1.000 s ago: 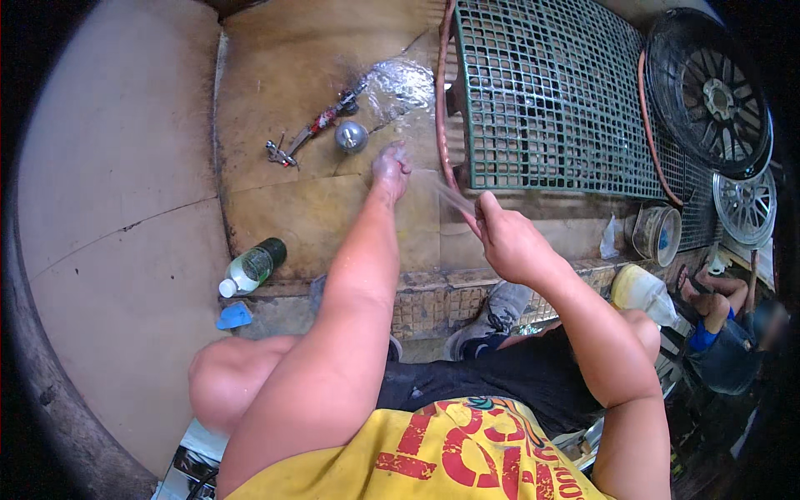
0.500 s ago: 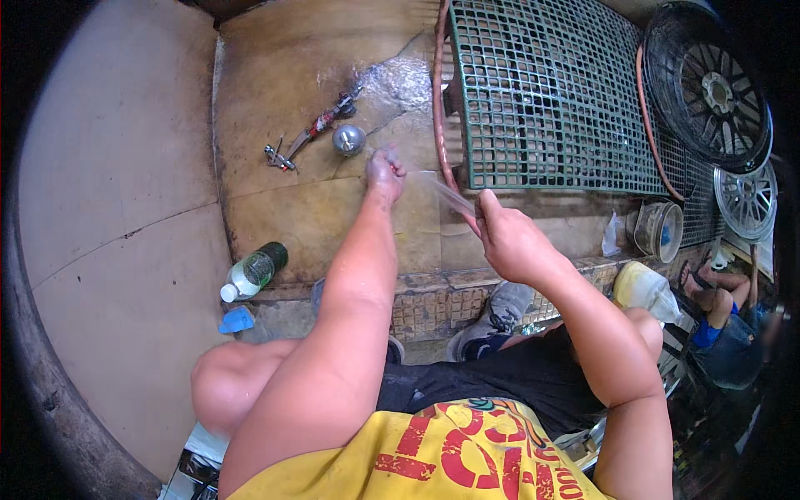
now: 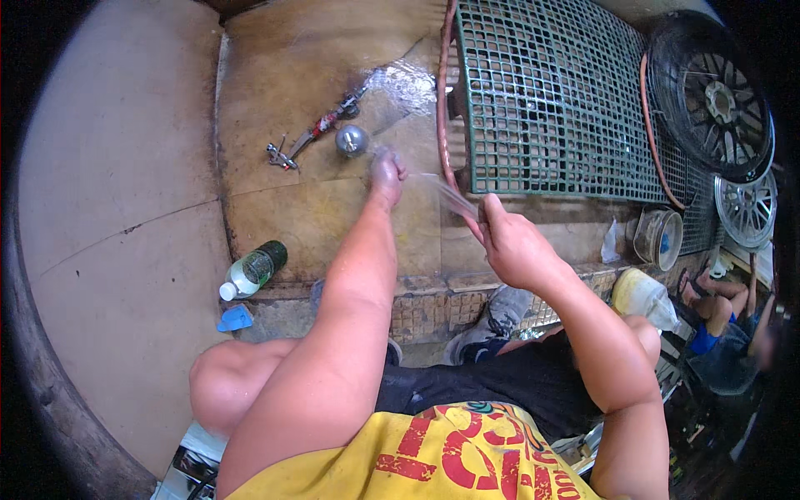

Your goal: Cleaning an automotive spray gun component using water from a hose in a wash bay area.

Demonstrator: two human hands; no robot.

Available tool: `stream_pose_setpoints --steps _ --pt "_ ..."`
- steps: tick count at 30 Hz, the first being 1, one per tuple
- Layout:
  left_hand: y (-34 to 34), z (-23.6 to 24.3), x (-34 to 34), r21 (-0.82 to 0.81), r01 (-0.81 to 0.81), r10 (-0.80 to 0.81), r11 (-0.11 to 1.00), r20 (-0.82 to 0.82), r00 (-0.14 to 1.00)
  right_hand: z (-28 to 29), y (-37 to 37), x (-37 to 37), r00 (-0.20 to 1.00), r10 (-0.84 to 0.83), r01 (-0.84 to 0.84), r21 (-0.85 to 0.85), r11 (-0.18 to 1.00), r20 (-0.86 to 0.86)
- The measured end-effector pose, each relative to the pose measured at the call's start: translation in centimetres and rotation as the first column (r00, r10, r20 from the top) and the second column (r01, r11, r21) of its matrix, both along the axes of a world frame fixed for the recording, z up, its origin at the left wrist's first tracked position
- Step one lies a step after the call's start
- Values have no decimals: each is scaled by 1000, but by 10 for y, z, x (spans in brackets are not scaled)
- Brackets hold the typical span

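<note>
My left hand (image 3: 386, 178) is closed in a wet fist in front of me; whatever it holds is hidden. My right hand (image 3: 518, 242) grips a reddish hose (image 3: 473, 227), its thumb on top. A clear, blurred streak that looks like water runs between the hose and my left fist. Just beyond the fist sits a round metal cup (image 3: 351, 140). Beside the cup lies a spray gun (image 3: 321, 127) with a red part and a silver trigger end, on the wet brown board (image 3: 333, 204).
A green grate (image 3: 558, 100) stands at the right, with a tyred wheel (image 3: 708, 100) and a bare rim (image 3: 746, 204) beyond. Nearer are a bucket (image 3: 658, 237), yellowish jug (image 3: 642, 296), green-and-white bottle (image 3: 253, 271) and blue scrap (image 3: 236, 318). Another person (image 3: 725, 321) sits far right.
Both hands hold nearly the same places. My left fist has turned slightly, and the view has shifted a little. The other person's arm at the far right has moved.
</note>
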State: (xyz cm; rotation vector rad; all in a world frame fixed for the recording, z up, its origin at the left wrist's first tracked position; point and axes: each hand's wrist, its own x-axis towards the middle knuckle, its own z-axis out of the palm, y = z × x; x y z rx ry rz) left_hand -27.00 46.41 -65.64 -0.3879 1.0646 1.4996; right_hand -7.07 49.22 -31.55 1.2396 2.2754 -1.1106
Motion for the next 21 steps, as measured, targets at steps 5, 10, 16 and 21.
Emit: stream_pose_setpoints --steps 5,10,16,21 --pt "-11 -5 -2 -325 175 -362 930 -895 262 -1 -1 -7 999 3 -2 16 1000 -36" --pt "-4 26 19 -377 238 -444 895 -807 390 -1 0 3 1000 -18 19 37 999 -14" --pt "-2 -8 7 -314 158 -351 936 -858 376 -4 0 -3 1000 -3 3 47 999 1" --pt "5 -40 9 -202 109 -229 973 -802 552 4 -1 -10 999 -26 25 41 999 23"
